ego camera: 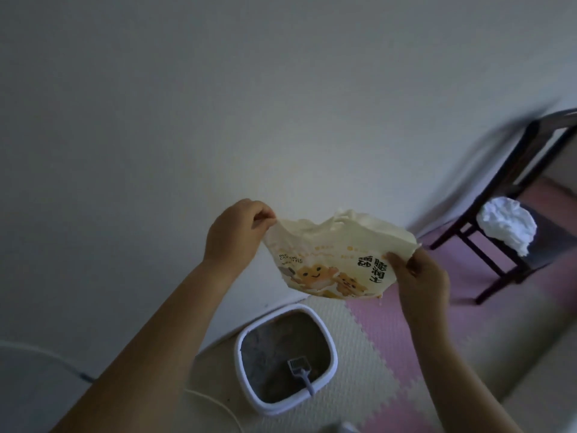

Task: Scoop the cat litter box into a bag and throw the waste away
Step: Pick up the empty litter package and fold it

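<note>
A cream bag (pixel 331 254) printed with cartoon cats and dark characters hangs in the air in front of the wall. My left hand (pixel 234 232) pinches its upper left edge. My right hand (pixel 421 276) grips its right edge, so the bag is stretched between both hands. Below on the floor stands the white litter box (pixel 249 398), filled with dark grey litter. A grey scoop (pixel 301 371) lies in the litter, its handle leaning on the near rim.
Pink and cream foam mats (pixel 390 354) cover the floor. A dark wooden chair (pixel 499 220) with a white crumpled cloth (pixel 505 223) on its seat stands at the right. A white cable (pixel 215 404) runs along the floor at the left. The wall is close ahead.
</note>
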The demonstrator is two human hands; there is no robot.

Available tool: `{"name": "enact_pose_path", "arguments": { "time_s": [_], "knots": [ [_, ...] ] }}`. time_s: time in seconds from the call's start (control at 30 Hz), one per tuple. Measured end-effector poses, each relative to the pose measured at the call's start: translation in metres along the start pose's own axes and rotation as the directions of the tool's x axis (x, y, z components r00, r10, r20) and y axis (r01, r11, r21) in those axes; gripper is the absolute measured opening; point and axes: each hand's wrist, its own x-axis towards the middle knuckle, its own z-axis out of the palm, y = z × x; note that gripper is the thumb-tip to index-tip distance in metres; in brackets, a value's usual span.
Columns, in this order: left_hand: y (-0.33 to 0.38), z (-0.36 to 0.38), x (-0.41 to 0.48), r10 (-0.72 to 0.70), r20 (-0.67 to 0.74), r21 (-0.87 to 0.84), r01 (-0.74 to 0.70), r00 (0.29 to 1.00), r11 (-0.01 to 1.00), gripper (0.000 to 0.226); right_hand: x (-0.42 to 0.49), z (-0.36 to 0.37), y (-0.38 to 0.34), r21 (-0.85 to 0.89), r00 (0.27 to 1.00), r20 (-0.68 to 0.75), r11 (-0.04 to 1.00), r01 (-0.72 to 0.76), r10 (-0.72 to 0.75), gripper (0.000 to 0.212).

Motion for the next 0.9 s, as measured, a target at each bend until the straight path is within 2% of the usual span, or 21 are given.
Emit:
{"name": "enact_pose_path", "arguments": {
  "time_s": [0.1,0.23,0.47,0.6,0.7,0.9],
  "knots": [
    [0.0,0.012,-0.004,0.097,0.0,-0.045,-0.097,0.995,0.994,0.006,-0.026,-0.003,0.004,0.013,0.996,-0.085,1.0,-0.027,0.028,0.006],
    [0.01,0.03,-0.014,0.155,-0.016,-0.101,-0.156,0.988,0.983,0.008,-0.044,-0.014,0.016,-0.003,0.987,-0.149,0.998,-0.063,0.062,0.009],
    [0.021,0.078,-0.042,0.095,0.002,-0.177,-0.093,0.995,0.98,0.009,-0.051,-0.024,0.062,0.037,0.969,-0.194,0.988,-0.149,0.154,0.021],
    [0.023,0.123,-0.059,0.063,0.033,-0.206,-0.055,0.997,0.977,0.008,-0.058,-0.026,0.11,0.024,0.953,-0.232,0.981,-0.194,0.194,0.021],
    [0.021,0.169,-0.076,0.093,0.022,-0.221,-0.086,0.995,0.972,0.007,-0.067,-0.03,0.153,0.002,0.934,-0.308,0.982,-0.188,0.18,0.024],
    [-0.004,0.3,-0.126,0.123,0.071,-0.305,-0.096,0.99,0.947,0.008,-0.085,-0.03,0.273,0.027,0.887,-0.409,0.974,-0.224,0.215,0.019]
  ]
}}
